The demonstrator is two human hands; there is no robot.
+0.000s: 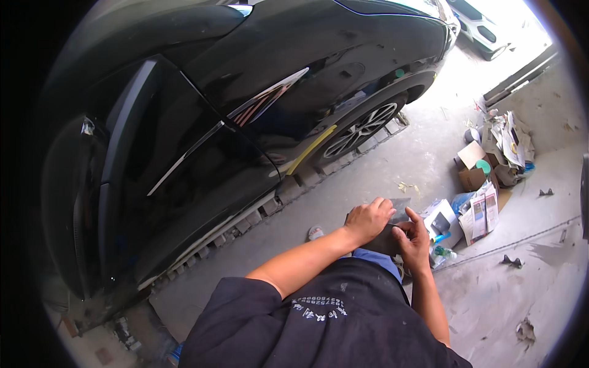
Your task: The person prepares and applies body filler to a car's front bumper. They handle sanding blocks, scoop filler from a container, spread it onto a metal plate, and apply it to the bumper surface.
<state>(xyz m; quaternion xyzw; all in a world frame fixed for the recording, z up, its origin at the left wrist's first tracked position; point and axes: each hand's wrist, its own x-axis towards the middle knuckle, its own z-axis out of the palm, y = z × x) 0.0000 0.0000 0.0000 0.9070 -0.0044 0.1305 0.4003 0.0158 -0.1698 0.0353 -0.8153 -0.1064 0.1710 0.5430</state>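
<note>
In front of my waist, both hands are on a thin dark grey sheet (401, 203) that looks like sandpaper. My left hand (369, 221) lies over its left part, fingers curled and closed on it. On the other side, my right hand (415, 238) pinches the sheet between thumb and bent fingers. Part of the sheet is hidden beneath the left hand, and its lower part hangs by my blue trousers (379, 257). To the left stands a black car (215, 178), apart from both hands, with a strip of yellow tape (311, 149) along its wheel arch edge.
The car's front wheel (362, 130) is beyond my hands. Cardboard boxes (472, 179), papers (512, 138) and a plastic bottle (445, 252) are piled along the right wall (515, 288). Scraps of yellow tape (407, 187) lie on the concrete floor (368, 178). Another vehicle (481, 30) stands outside.
</note>
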